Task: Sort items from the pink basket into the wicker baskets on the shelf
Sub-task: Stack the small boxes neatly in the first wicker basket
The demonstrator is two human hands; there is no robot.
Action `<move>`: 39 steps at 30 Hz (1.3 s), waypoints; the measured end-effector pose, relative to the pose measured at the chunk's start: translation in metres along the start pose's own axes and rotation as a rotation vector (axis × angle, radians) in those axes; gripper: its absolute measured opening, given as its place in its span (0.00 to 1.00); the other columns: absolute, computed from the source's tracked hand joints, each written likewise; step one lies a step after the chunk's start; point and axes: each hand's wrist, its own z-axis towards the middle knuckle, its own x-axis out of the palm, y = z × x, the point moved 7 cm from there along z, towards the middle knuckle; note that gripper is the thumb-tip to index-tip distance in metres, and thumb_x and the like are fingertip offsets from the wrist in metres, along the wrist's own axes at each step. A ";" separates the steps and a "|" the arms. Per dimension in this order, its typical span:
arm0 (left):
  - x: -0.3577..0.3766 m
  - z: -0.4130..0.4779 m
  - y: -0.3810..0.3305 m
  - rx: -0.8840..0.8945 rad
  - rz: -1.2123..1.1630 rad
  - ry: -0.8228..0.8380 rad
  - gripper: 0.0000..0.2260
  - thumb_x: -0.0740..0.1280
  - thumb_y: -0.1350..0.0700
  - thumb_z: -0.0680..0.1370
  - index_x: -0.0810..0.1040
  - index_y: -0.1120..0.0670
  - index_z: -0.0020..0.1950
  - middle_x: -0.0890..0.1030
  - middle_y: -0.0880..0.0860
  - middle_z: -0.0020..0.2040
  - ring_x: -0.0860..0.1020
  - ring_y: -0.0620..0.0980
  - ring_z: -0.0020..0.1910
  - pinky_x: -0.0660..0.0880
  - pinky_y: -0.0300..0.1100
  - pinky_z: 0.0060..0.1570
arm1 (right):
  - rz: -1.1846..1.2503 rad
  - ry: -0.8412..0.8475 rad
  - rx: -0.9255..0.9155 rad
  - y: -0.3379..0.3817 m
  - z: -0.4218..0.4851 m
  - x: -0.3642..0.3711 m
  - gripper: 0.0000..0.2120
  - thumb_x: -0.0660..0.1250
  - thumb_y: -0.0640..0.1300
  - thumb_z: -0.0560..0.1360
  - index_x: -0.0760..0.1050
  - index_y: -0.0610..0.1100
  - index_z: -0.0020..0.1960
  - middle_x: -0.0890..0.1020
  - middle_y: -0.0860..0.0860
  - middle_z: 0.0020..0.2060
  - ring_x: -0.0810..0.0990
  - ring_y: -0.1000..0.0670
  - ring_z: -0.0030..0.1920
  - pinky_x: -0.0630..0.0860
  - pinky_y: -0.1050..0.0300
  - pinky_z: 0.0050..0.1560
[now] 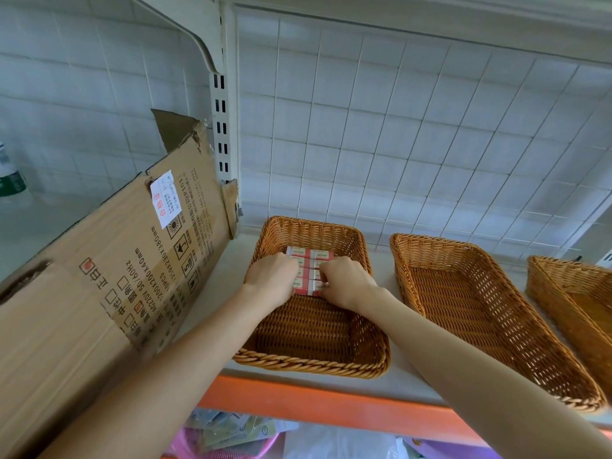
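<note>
- L hand (271, 276) & R hand (344, 283): fingers curled, both gripping boxes (306, 258).
- Boxes: far end of left basket (311, 363), on shelf (379, 260).
- Pink basket (231, 450): below shelf.

The cardboard box (109, 276) at nine o'clock carries "10PCS", "200X200X40mm" and "50/60Hz"; its white sticker (164, 198) reads "合格证" in red.
</note>
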 end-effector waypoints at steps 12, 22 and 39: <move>-0.002 -0.012 -0.006 0.042 -0.109 0.041 0.12 0.66 0.52 0.77 0.76 0.57 0.57 0.76 0.53 0.55 0.76 0.53 0.52 0.74 0.42 0.45 | 0.016 -0.131 0.052 -0.017 -0.023 -0.040 0.15 0.63 0.46 0.75 0.73 0.43 0.61 0.74 0.46 0.57 0.71 0.45 0.60 0.72 0.52 0.52; -0.021 -0.028 -0.077 0.256 -0.149 -0.023 0.26 0.58 0.43 0.79 0.62 0.54 0.72 0.65 0.57 0.70 0.63 0.58 0.69 0.66 0.53 0.63 | 0.011 -0.182 0.311 -0.077 -0.107 -0.043 0.24 0.60 0.50 0.76 0.63 0.46 0.70 0.67 0.46 0.66 0.66 0.41 0.65 0.66 0.48 0.65; -0.035 -0.108 -0.333 0.457 -0.128 -0.194 0.27 0.50 0.37 0.78 0.63 0.51 0.71 0.67 0.54 0.68 0.63 0.55 0.68 0.64 0.49 0.62 | -0.052 -0.204 0.599 -0.232 -0.363 -0.042 0.25 0.50 0.61 0.77 0.60 0.52 0.71 0.65 0.50 0.67 0.63 0.43 0.67 0.62 0.50 0.65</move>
